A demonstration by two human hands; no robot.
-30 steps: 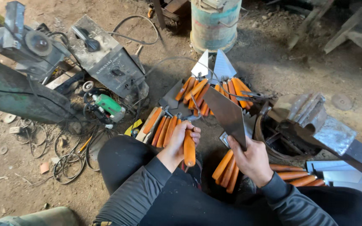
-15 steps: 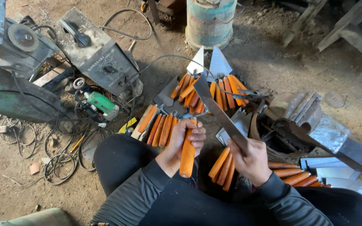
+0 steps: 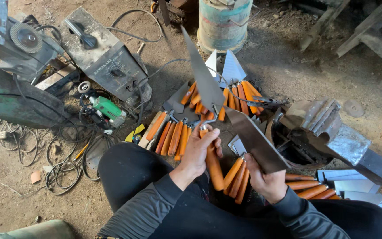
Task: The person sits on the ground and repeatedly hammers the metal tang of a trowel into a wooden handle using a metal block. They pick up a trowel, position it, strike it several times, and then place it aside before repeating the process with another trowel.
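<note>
A: What's in the left hand (image 3: 197, 152)?

B: It's clenched round an orange handle (image 3: 214, 167); its grey blade (image 3: 202, 75) now points up and away, where a moment ago it lay lower.

A: And the right hand (image 3: 266, 179)?

B: It pinches a second blade (image 3: 255, 139) by its base, just beside the first. More handles (image 3: 171, 138) lie on the ground ahead, the vise (image 3: 328, 128) to the right.

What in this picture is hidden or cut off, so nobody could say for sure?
All in the head view:
- Orange handle: its upper part is wrapped by the left hand.
- Flat blade: its lower end sits behind the right hand.
- Striped drum: its top is cut off by the frame edge.
- Anvil: its foot is lost in shadow.
</note>
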